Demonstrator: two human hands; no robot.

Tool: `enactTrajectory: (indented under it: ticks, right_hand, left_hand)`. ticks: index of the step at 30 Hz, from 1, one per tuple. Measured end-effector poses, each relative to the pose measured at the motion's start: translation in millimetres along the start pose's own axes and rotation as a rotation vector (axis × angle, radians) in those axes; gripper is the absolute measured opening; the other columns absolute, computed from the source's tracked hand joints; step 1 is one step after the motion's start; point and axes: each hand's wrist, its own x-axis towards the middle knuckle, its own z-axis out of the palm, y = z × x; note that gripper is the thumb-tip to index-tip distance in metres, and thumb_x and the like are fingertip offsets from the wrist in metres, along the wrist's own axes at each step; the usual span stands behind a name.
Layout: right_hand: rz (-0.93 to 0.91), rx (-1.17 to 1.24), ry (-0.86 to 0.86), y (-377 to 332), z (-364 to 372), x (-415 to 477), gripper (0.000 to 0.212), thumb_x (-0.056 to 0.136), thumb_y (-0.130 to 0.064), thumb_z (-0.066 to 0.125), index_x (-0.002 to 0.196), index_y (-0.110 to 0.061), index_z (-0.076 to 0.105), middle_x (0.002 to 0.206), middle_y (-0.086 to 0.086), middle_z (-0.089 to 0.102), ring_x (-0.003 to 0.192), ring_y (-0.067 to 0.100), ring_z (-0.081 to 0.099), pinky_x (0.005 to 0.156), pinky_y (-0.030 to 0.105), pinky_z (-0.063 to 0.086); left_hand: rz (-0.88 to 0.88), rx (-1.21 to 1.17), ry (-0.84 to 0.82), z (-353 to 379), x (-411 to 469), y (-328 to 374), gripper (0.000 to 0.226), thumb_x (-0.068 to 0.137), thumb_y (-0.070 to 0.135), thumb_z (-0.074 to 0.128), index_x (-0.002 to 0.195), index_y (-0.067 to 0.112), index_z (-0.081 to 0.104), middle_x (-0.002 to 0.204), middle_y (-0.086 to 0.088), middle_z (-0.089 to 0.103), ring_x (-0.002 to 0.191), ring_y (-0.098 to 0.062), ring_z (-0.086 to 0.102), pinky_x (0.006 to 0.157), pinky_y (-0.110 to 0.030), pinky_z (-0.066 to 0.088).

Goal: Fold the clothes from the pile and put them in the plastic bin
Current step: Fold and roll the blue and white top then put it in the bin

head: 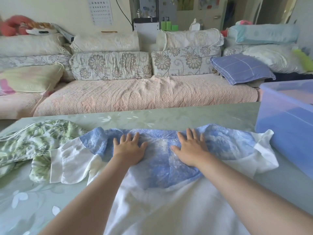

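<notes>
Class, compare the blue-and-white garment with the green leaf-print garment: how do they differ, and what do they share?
The blue-and-white garment is spread flat; the green leaf-print garment lies crumpled. The left hand and right hand press on the blue-and-white one; no hand touches the green one. Both rest on the table, unfolded.

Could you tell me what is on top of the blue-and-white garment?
The left hand and right hand lie flat on the garment near its collar. Fabric under the palms is hidden.
</notes>
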Motion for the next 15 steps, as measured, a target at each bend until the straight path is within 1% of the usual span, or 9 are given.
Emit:
enactTrajectory:
  ticks: [3, 5, 6, 9, 12, 14, 15]
  right_hand:
    - [-0.143, 0.05, 0.041, -29, -11, -15, 0.064, 0.103, -0.05, 0.025, 0.159, -0.023, 0.009, 0.166, 0.012, -0.004, 0.153, 0.028, -0.008, 0.121, 0.055, -0.001]
    - [-0.256, 0.118, 0.048, -58, -15, -29, 0.061, 0.104, -0.044, 0.029, 0.159, -0.023, 0.012, 0.166, 0.01, -0.004, 0.153, 0.026, -0.006, 0.122, 0.053, 0.0]
    - [-0.311, 0.133, 0.048, -71, -15, -36, 0.06, 0.104, -0.039, 0.032, 0.158, -0.024, 0.013, 0.167, 0.009, -0.004, 0.153, 0.026, -0.006, 0.122, 0.052, 0.001]
    - [-0.445, 0.118, 0.019, -119, -12, -51, 0.065, 0.099, -0.021, 0.039, 0.158, -0.024, 0.013, 0.166, 0.008, -0.005, 0.153, 0.024, -0.007, 0.121, 0.05, 0.002]
    - [-0.449, 0.066, -0.039, -159, -15, -53, 0.072, 0.094, -0.012, 0.04, 0.158, -0.023, 0.011, 0.166, 0.009, -0.007, 0.153, 0.026, -0.007, 0.122, 0.051, 0.003]
    - [-0.453, 0.022, -0.073, -178, -21, -51, 0.074, 0.093, -0.011, 0.04, 0.158, -0.026, 0.009, 0.166, 0.009, -0.008, 0.153, 0.027, -0.007, 0.122, 0.051, 0.004]
    - [-0.454, 0.02, -0.096, -187, -22, -51, 0.071, 0.095, -0.016, 0.038, 0.158, -0.029, 0.009, 0.166, 0.008, -0.008, 0.153, 0.027, -0.006, 0.121, 0.051, 0.004]
  left_hand:
    - [-0.033, -0.07, 0.139, -19, -14, -16, 0.057, 0.1, 0.049, 0.024, 0.152, 0.025, 0.027, 0.156, -0.003, 0.033, 0.142, -0.027, 0.028, 0.117, -0.046, 0.017]
    - [-0.08, -0.102, 0.231, -33, -23, -30, 0.046, 0.1, 0.035, 0.032, 0.143, 0.021, 0.039, 0.146, -0.005, 0.044, 0.134, -0.028, 0.037, 0.11, -0.043, 0.027]
    - [-0.106, -0.12, 0.251, -36, -26, -36, 0.042, 0.098, 0.029, 0.036, 0.139, 0.019, 0.041, 0.143, -0.007, 0.046, 0.131, -0.029, 0.039, 0.107, -0.043, 0.029]
    - [-0.243, -0.174, 0.248, -43, -46, -66, 0.045, 0.093, 0.019, 0.043, 0.138, 0.015, 0.04, 0.141, -0.01, 0.044, 0.131, -0.031, 0.037, 0.105, -0.043, 0.031]
    - [-0.408, -0.119, 0.173, -45, -67, -94, 0.055, 0.092, 0.027, 0.047, 0.143, 0.012, 0.032, 0.147, -0.011, 0.035, 0.136, -0.03, 0.03, 0.107, -0.044, 0.031]
    - [-0.57, -0.091, 0.088, -50, -78, -114, 0.061, 0.093, 0.03, 0.045, 0.147, 0.011, 0.025, 0.15, -0.013, 0.027, 0.139, -0.031, 0.025, 0.108, -0.047, 0.03]
    - [-0.652, -0.107, 0.048, -54, -83, -125, 0.063, 0.094, 0.031, 0.043, 0.149, 0.01, 0.022, 0.151, -0.015, 0.025, 0.139, -0.032, 0.024, 0.108, -0.048, 0.03]
